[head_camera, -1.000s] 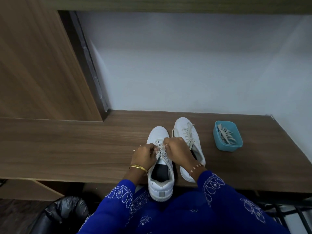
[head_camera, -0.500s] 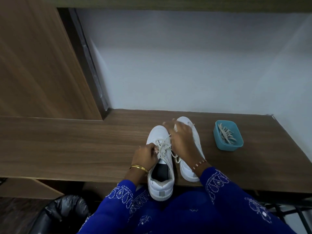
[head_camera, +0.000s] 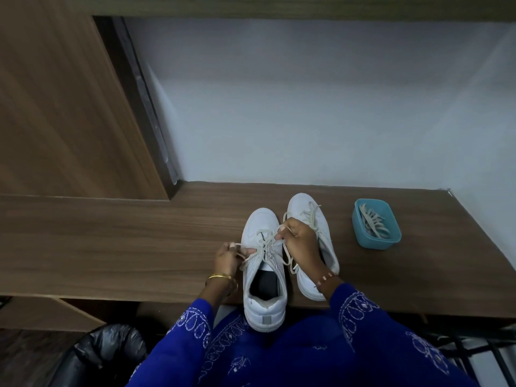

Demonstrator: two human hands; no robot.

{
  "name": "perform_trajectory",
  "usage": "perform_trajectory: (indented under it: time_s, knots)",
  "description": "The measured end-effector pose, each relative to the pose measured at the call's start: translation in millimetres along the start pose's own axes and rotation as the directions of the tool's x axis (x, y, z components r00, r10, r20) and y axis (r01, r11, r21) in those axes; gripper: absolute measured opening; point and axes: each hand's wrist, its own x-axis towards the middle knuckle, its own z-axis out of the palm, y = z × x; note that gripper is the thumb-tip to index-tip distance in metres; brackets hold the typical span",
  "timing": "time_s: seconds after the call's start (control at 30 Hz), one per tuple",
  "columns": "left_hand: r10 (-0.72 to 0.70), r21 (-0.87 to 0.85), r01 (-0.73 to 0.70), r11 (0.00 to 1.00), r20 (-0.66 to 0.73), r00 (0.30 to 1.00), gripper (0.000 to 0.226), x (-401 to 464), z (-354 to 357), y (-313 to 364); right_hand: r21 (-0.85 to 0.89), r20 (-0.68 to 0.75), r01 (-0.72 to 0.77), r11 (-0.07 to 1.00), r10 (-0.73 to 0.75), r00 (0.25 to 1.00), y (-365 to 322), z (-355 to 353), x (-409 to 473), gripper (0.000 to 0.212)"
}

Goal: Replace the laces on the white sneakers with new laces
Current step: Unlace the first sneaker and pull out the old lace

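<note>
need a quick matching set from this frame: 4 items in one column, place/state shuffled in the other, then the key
Items
1. left sneaker
2. right sneaker
3. teal tub
4. gold bangle

Places/states
A. on the wrist of the left hand
B. heel overhangs the desk edge, lace loosened
C. partly hidden under the right hand
D. near the desk's right end, holds loose laces

Pairs: 1-B, 2-C, 3-D, 4-A
</note>
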Motion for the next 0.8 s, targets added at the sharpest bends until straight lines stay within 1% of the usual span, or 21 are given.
perform_trajectory:
  time_s: [0.03,0.07,0.1,0.13,0.17,0.2,0.23,0.27,0.33,0.37,0.4,0.43,0.5,0.53,0.6,0.63,0.7,0.77,0.8]
  knots:
    - [-0.005,-0.013,0.004,1.0,-0.006,1.0,0.03,0.3,1.6,-0.4,0.052,-0.016,-0.024,0.998,0.025,1.0,-2.6,1.5,-1.2,0.025]
    - [0.0,-0.013,-0.001,1.0,-0.024,1.0,0.028,-0.2,2.9,0.5,0.043,-0.01,-0.03,0.999,0.031,0.999,-5.4,2.9,-2.7,0.024]
    - [0.026,0.001,-0.026,1.0,-0.047,0.999,0.028,-0.2,3.7,1.7,-0.026,0.01,-0.002,1.0,0.003,1.0,-7.0,3.3,-3.0,0.021]
    - [0.074,0.071,-0.07,0.995,-0.067,0.995,0.027,0.7,3.4,2.8,-0.155,0.029,0.058,0.986,-0.054,0.998,-7.1,2.2,-2.1,0.017]
    - [0.142,0.184,-0.128,0.975,-0.069,0.987,0.024,3.5,1.6,2.4,-0.312,0.04,0.138,0.94,-0.132,0.99,-7.4,1.0,-0.8,0.017]
    - [0.214,0.328,-0.184,0.927,-0.056,0.975,0.019,5.0,-0.4,3.1,-0.461,0.052,0.228,0.857,-0.23,0.972,-6.8,-0.5,1.0,0.025]
    - [0.278,0.452,-0.236,0.86,-0.026,0.96,0.014,5.5,-2.3,3.9,-0.56,0.086,0.318,0.765,-0.328,0.941,-5.7,-1.3,2.6,0.035]
    - [0.331,0.558,-0.285,0.779,0.02,0.943,0.017,4.8,-3.5,5.4,-0.605,0.151,0.405,0.685,-0.401,0.904,-3.6,-1.1,3.1,0.045]
    - [0.424,0.677,-0.41,0.611,0.157,0.892,0.029,5.3,-3.0,6.5,-0.64,0.27,0.537,0.549,-0.494,0.826,2.1,2.1,3.0,0.057]
    - [0.452,0.704,-0.468,0.534,0.23,0.862,0.031,5.3,-1.4,6.0,-0.648,0.311,0.576,0.498,-0.517,0.797,4.4,4.3,2.5,0.057]
    - [0.46,0.715,-0.504,0.484,0.282,0.842,0.031,4.1,1.3,5.9,-0.654,0.333,0.596,0.465,-0.531,0.779,6.5,6.2,1.3,0.053]
    - [0.461,0.718,-0.527,0.455,0.316,0.829,0.03,3.6,3.4,4.9,-0.662,0.334,0.598,0.452,-0.535,0.775,7.3,7.3,-0.4,0.044]
    - [0.457,0.721,-0.54,0.433,0.341,0.821,0.024,5.2,5.7,2.5,-0.683,0.324,0.572,0.453,-0.514,0.794,9.2,8.5,-2.0,0.026]
    - [0.448,0.73,-0.529,0.433,0.335,0.829,0.02,5.9,5.2,2.3,-0.695,0.318,0.561,0.449,-0.508,0.801,8.8,8.4,-1.9,0.02]
    - [0.431,0.741,-0.508,0.439,0.323,0.843,0.015,7.4,2.9,2.6,-0.705,0.356,0.558,0.439,-0.461,0.813,8.2,6.8,0.0,0.005]
    - [0.425,0.734,-0.505,0.454,0.32,0.847,0.012,7.2,1.8,3.2,-0.712,0.401,0.554,0.43,-0.398,0.825,4.8,6.4,0.4,0.006]
    - [0.4,0.714,-0.51,0.479,0.34,0.851,0.007,6.5,0.9,2.9,-0.723,0.454,0.546,0.423,-0.304,0.838,0.4,6.8,1.2,0.016]
    - [0.378,0.712,-0.512,0.481,0.359,0.853,0.017,7.5,1.4,0.3,-0.705,0.451,0.518,0.485,-0.257,0.855,-0.7,8.3,0.9,0.015]
    - [0.373,0.716,-0.499,0.489,0.346,0.861,0.02,8.2,1.6,-1.7,-0.676,0.42,0.481,0.558,-0.245,0.874,2.9,9.0,1.6,0.013]
